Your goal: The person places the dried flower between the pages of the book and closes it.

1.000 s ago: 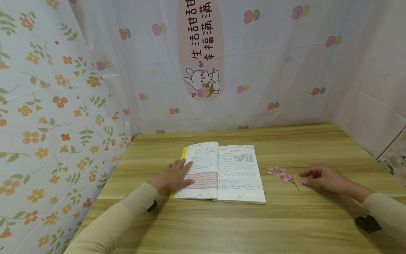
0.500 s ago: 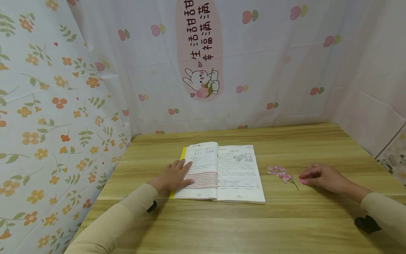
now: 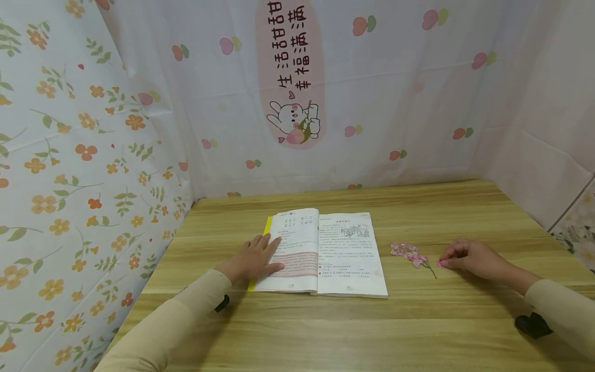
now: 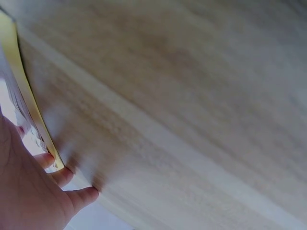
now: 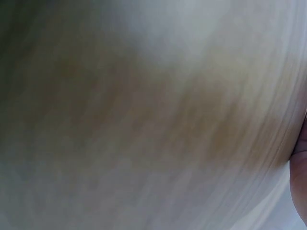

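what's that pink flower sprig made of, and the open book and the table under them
Flat pink flower sprig: seemingly pressed petals or cut paper; lies flush, thin dark stem. Open yellow-covered book: matte white printed paper. Light wooden table: wood or wood-look laminate, streaky grain, smooth low sheen.

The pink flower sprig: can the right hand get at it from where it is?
Probably yes. The right hand rests on the table just right of the flower sprig, fingertips near its stem, with only bare wood between. The book lies on the sprig's far side.
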Motion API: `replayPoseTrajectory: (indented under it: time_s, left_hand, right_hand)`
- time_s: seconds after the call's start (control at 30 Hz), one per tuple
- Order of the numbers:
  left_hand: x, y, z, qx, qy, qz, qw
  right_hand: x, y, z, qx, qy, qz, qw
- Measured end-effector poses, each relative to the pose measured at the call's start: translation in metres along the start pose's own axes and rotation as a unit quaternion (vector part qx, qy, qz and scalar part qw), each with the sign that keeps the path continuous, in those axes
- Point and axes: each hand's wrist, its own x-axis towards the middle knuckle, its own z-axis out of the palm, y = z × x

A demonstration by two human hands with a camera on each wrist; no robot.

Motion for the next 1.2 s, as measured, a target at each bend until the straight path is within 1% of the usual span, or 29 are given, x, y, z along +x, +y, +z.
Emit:
replayPoseTrajectory:
  time_s: [0.13,0.27,0.4,0.53,0.67,0.73,0.83,0.97,1.07,1.2]
  left_hand:
    - [0.000,0.001,-0.001,0.002,-0.004,-0.002,1.0000]
    - [0.000,0.001,-0.002,0.005,-0.004,-0.003,1.0000]
    - [-0.001,0.001,-0.003,0.002,-0.006,-0.007,1.0000]
    - [0.000,0.001,-0.002,0.000,-0.008,-0.009,0.9999]
    - [0.000,0.001,-0.002,0.001,-0.007,-0.008,0.9999]
    - [0.000,0.001,-0.002,0.004,-0.007,-0.007,0.9999]
    - [0.000,0.000,-0.001,0.005,-0.001,-0.004,1.0000]
    - [0.000,-0.001,0.000,0.010,0.001,-0.002,1.0000]
    - [0.000,0.000,0.000,0.006,0.000,-0.001,1.0000]
    - [-0.001,0.000,-0.001,0.005,-0.002,-0.002,1.0000]
  right_hand:
    - [0.000,-0.001,0.000,0.010,-0.010,0.016,1.000]
    - [0.000,-0.005,-0.003,0.037,-0.027,0.043,0.998]
    - [0.002,-0.010,-0.007,0.079,-0.043,0.065,0.994]
    - [0.005,-0.013,-0.010,0.120,-0.050,0.086,0.988]
    - [0.009,-0.017,-0.011,0.159,-0.055,0.108,0.980]
    - [0.012,-0.021,-0.010,0.187,-0.059,0.110,0.974]
    - [0.017,-0.030,-0.007,0.236,-0.060,0.109,0.964]
    - [0.026,-0.042,0.000,0.304,-0.056,0.105,0.945]
    - [0.034,-0.052,0.008,0.331,-0.054,0.106,0.936]
    - [0.044,-0.066,0.020,0.340,-0.054,0.120,0.931]
